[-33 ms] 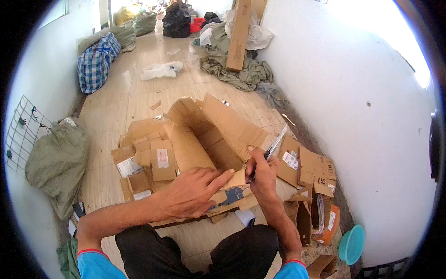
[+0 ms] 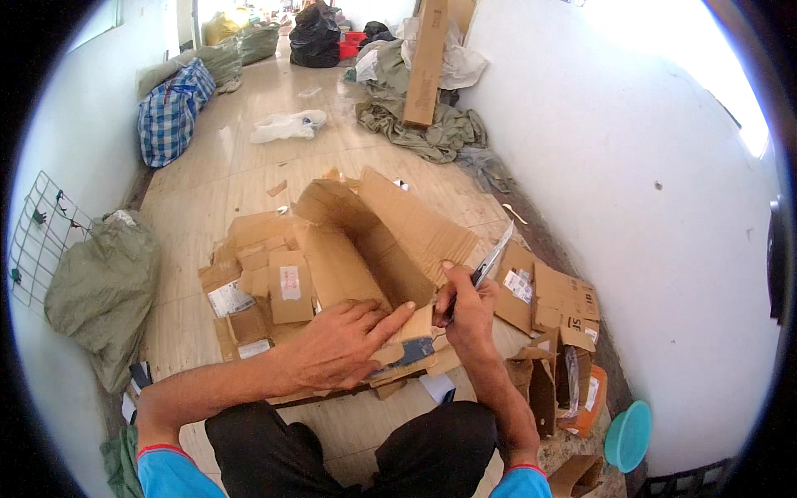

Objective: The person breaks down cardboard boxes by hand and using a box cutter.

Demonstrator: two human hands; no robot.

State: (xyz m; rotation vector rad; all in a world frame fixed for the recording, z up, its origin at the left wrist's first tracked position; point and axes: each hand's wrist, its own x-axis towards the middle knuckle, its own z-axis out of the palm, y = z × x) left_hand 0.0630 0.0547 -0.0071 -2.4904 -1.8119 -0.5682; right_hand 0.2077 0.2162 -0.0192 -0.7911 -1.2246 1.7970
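Observation:
An open brown cardboard box (image 2: 340,264) stands in front of my knees, with a long flap (image 2: 419,224) raised on its right side. My left hand (image 2: 340,344) grips the near wall, the thumb on the near side and the index finger stretched along the top edge. Some of its fingertips are hidden behind the cardboard. At the near right corner, my right hand (image 2: 469,307) is closed around a utility knife (image 2: 490,256), its blade pointing up and away from me. My right fingers also touch the cardboard at that corner.
Flattened cardboard (image 2: 290,286) lies left of the box, and more cardboard pieces (image 2: 564,303) lie right. A turquoise basin (image 2: 628,436) stands near the right wall. Beside the left wall are a green sack (image 2: 104,290) and wire rack (image 2: 46,236). A white plastic bag (image 2: 288,125) lies farther off.
The box has shifted slightly, its far end a little lower in the picture and its near edge turned a bit. Both hands stay almost in place with the same holds.

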